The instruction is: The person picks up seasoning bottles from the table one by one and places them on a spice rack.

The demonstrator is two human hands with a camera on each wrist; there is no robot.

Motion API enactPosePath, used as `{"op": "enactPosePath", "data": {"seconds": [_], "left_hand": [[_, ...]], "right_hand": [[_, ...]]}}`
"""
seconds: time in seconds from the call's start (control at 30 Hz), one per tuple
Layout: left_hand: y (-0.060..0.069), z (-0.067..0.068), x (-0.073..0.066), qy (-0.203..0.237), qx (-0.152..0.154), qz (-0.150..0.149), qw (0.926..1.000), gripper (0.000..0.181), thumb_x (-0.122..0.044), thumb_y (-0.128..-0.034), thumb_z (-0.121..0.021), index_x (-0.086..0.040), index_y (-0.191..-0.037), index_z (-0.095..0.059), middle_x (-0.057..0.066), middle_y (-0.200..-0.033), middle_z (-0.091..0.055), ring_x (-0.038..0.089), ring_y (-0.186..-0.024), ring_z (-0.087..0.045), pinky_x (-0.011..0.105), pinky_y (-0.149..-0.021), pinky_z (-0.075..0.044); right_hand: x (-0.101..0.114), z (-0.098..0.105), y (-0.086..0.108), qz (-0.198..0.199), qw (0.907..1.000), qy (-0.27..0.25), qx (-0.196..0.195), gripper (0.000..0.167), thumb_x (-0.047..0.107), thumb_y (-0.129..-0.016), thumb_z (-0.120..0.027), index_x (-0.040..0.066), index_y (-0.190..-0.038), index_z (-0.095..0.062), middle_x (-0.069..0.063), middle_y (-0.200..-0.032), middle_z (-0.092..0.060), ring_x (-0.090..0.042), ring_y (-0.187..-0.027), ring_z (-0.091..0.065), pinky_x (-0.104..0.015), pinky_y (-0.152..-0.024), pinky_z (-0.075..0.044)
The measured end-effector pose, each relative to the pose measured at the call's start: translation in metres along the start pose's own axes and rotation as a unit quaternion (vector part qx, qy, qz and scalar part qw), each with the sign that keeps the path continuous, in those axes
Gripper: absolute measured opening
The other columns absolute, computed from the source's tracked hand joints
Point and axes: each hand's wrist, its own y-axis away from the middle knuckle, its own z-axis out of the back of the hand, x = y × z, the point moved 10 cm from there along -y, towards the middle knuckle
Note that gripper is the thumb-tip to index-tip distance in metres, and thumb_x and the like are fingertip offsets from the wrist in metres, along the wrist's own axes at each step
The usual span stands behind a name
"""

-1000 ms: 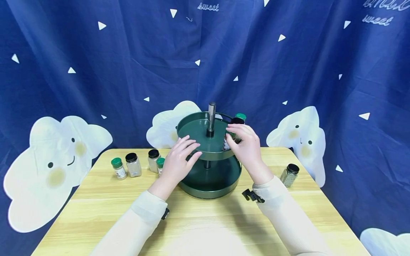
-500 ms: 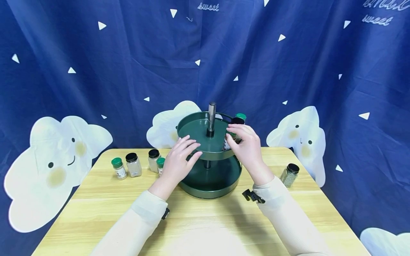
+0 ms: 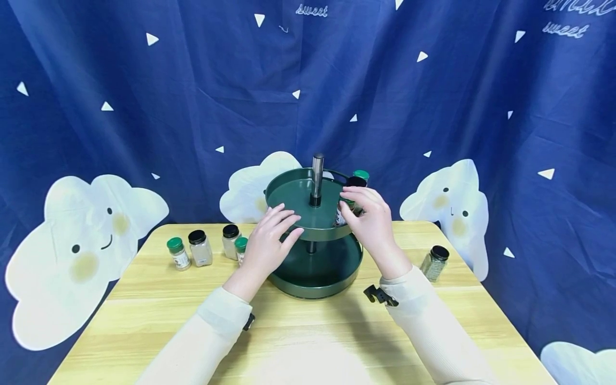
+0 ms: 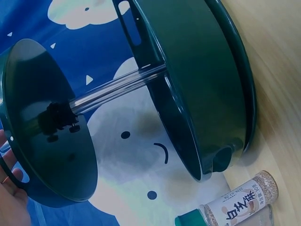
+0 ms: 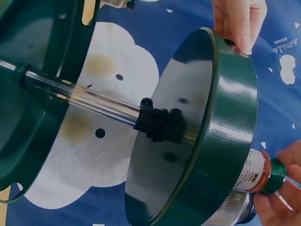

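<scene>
A dark green two-tier rack (image 3: 300,192) stands on the table, its metal pole rising through the middle. My left hand (image 3: 267,238) holds the upper tray's rim at the front left, thumb outside and fingers inside; part of it also shows by the rim slot in the left wrist view. On the upper tray's right side, my right hand (image 3: 371,216) pinches the green cap of a small spice bottle (image 5: 251,174), which is upright and mostly hidden by the fingers from above. Behind that hand are a black-lidded jar (image 3: 356,182) and a green-capped bottle (image 3: 361,175). The lower tray (image 3: 315,289) shows bare.
Left of the rack stand a green-capped bottle (image 3: 178,254), a clear black-lidded jar (image 3: 201,248), another black-lidded jar (image 3: 231,241) and a second green-capped bottle (image 3: 240,248). A jar of green flakes (image 3: 435,263) stands at the right. A blue curtain (image 3: 216,80) hangs behind the table (image 3: 298,342).
</scene>
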Motion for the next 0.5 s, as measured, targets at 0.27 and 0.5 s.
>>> {"op": "enactPosePath", "data": {"seconds": [0.27,0.5], "left_hand": [[-0.0001,0.0010,-0.0016,0.000,0.001,0.001,1.0000,0.036,-0.035,-0.0962,-0.068,-0.015,-0.126,-0.070,0.007,-0.130,-0.066,0.024,-0.139,-0.045,0.044,-0.120,-0.027],[0.0001,0.0002,-0.0008,0.000,-0.003,-0.001,1.0000,0.036,-0.035,-0.0954,-0.069,-0.014,-0.125,-0.071,0.007,-0.130,-0.066,0.025,-0.139,-0.046,0.046,-0.120,-0.029]], "right_hand": [[-0.0005,0.0017,0.0002,-0.002,1.0000,0.001,-0.005,0.019,0.006,-0.087,-0.076,0.004,-0.106,-0.078,-0.007,-0.113,-0.074,-0.026,-0.112,-0.063,-0.043,-0.096,-0.052],[-0.0023,0.0049,0.0023,-0.006,0.9999,-0.007,-0.010,0.019,0.007,-0.087,-0.076,0.004,-0.106,-0.078,-0.007,-0.115,-0.073,-0.026,-0.112,-0.063,-0.043,-0.096,-0.052]]}}
